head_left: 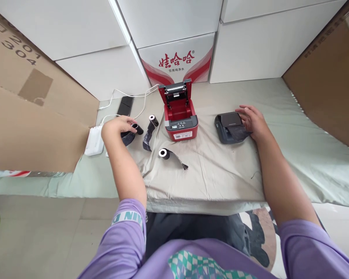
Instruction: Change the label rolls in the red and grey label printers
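My left hand (120, 126) is at a small black roll (138, 129) on the left of the cloth, thumb and fingers closed about its near end. A dark strip trails from that roll under the hand. Beside it stands a second black roll (153, 120), its patterned strip unrolled toward me. A third roll (164, 154) with a white core lies nearer, its tail pointing right. At the right, my right hand (253, 121) rests with fingers stretched against a dark compact printer (227, 126), from which a black strip hangs. Between the hands sits a red printer (182, 130), lid raised, its bay showing.
A white adapter box (94, 140) with white cables and a black flat object (125, 105) lie at the left. White boxes (174, 23) line the back. Cardboard boxes (31, 104) (327, 77) flank both sides. The cloth-covered surface (221, 174) ends just before my body.
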### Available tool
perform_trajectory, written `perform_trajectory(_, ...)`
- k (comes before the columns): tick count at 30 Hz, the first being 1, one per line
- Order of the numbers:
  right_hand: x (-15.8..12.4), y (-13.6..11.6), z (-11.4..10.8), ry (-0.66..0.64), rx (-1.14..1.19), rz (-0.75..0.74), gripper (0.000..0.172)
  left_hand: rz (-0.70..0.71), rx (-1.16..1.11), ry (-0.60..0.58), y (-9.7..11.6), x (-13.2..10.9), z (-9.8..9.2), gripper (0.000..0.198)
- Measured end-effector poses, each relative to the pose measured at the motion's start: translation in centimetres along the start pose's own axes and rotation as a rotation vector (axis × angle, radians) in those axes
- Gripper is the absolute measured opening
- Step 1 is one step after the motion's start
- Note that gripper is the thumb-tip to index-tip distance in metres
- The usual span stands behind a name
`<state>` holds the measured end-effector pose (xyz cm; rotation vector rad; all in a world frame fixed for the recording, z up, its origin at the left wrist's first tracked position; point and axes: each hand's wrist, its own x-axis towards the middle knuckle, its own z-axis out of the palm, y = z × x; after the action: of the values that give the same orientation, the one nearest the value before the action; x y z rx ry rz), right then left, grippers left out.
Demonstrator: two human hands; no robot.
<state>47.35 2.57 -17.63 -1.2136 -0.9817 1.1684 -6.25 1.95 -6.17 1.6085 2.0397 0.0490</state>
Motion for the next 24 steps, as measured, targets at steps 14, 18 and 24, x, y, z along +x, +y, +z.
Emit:
perform_trajectory(14, 0.2, 0.5, 0.0, 0.022, -0.026, -0.033, 0.029, 0.686, -0.8, 0.232, 9.4, -4.6, 1.2, 0.036)
perform_trajectory(18, 0.1, 0.4, -0.1, 0.029, 0.016, -0.02, 0.027, 0.657, -0.567, 0.074, 12.5, -3.0, 4.3, 0.035)
perform_trajectory(24, 0.0, 0.2, -0.2, 0.001, 0.028, -0.006, 0.026, 0.481, -0.426, 0.061, 13.6, -1.5, 6.6, 0.029)
